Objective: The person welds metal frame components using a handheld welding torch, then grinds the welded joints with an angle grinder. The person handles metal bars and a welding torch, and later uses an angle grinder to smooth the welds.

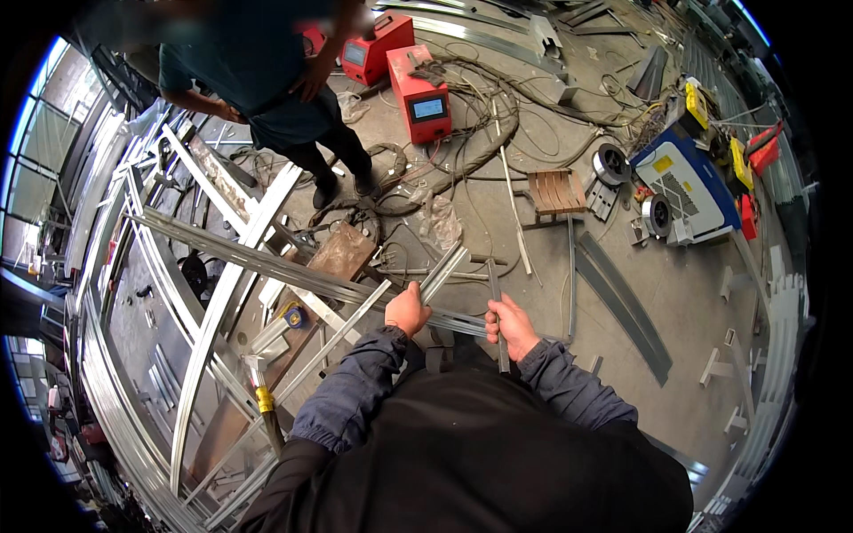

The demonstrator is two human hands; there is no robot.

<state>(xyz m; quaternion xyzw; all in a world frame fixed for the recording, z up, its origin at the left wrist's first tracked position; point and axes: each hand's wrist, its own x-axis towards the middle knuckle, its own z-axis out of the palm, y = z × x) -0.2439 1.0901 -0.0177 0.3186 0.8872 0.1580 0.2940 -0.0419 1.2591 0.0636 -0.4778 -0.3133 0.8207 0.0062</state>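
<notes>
My left hand (pixel 407 309) is closed round a light metal channel strip (pixel 442 275). Its long axis runs diagonally, from my fist up and to the right, free end pointing away from me toward the floor clutter. The gripped end sits inside my palm; the rest stands out beyond my knuckles.

My right hand (pixel 511 325) is closed round a thin dark metal bar (pixel 497 311). That one runs nearly straight up and down in my view, one end above my fingers, the other passing below my fist toward my sleeve. The two pieces stand just beside each other, the bar to the right of the strip, my fists near but apart.

Under both hands a long galvanised rail (pixel 267 259) crosses from far left toward my left fist, part of a curved frame (pixel 213 320) lying on the concrete floor (pixel 684 293).

Boxes and markings: beyond my left hand, well apart, two red box-shaped machines (pixel 418 93), each with a small pale screen on its face. Far right of my right hand, a blue and white machine (pixel 689 182) with a yellow square label on top. Between it and my hands, a small wooden slatted stool (pixel 556 191).

A person in a dark teal shirt (pixel 258 62) stands beyond the frame, up and left of my left hand
</notes>
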